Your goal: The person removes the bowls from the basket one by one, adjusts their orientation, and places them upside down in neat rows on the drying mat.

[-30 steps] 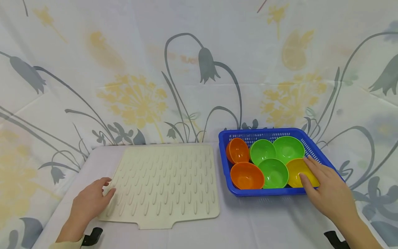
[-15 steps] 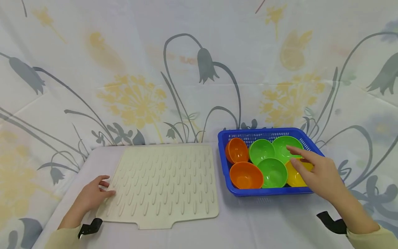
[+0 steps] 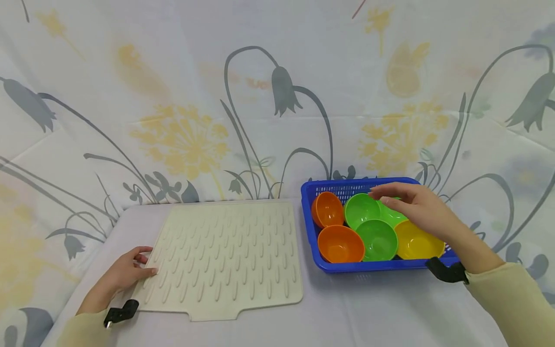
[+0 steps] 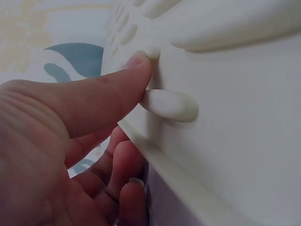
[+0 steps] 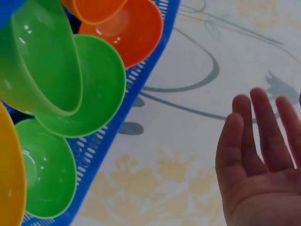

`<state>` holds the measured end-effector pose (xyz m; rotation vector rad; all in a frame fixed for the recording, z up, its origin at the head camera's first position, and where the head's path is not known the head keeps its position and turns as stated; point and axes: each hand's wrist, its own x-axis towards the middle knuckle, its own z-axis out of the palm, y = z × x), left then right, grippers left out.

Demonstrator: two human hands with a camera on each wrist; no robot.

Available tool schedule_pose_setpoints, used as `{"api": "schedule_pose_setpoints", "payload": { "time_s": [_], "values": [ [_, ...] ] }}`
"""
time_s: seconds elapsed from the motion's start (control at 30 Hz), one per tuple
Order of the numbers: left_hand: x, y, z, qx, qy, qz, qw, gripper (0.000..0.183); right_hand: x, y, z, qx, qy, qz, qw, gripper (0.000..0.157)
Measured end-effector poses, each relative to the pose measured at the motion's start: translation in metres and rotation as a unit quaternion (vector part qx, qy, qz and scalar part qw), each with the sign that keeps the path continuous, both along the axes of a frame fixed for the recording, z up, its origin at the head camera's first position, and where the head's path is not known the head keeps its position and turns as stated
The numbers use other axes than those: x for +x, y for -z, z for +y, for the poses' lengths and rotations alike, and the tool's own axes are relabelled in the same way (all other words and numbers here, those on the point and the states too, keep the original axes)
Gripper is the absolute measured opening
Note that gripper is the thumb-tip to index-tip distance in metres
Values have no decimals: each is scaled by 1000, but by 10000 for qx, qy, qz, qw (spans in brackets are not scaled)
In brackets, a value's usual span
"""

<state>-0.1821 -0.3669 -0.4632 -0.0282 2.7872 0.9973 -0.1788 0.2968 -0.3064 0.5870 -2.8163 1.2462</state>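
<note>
A cream draining mat with raised ridges lies on the table. My left hand holds its left edge; in the left wrist view the thumb presses on the ridged face and the other fingers curl below the rim. My right hand hovers over the back right of a blue basket, fingers loosely extended, holding nothing. Inside the basket are two orange bowls, three green bowls and a yellow bowl. The hand partly hides the rear right green bowl.
A white cloth covers the table. Behind it hangs a floral-printed curtain. Black camera mounts sit on the left wrist and the right wrist. A strip of cloth separates mat and basket.
My right hand has left the yellow bowl, rising and moving left and back over the green bowls. My left thumb has settled onto the mat's edge. The head view has shifted slightly.
</note>
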Motion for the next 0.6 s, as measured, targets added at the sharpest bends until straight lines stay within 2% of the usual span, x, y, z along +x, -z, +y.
{"api": "schedule_pose_setpoints", "payload": {
  "time_s": [0.27,0.6],
  "values": [
    [0,2,-2,25,158,59,9999,75,-39,-1,-9,-37,-219,-626,9978,35],
    [0,1,-2,112,163,-28,9998,75,-90,20,-19,31,-287,-363,9989,35]
  ]
}}
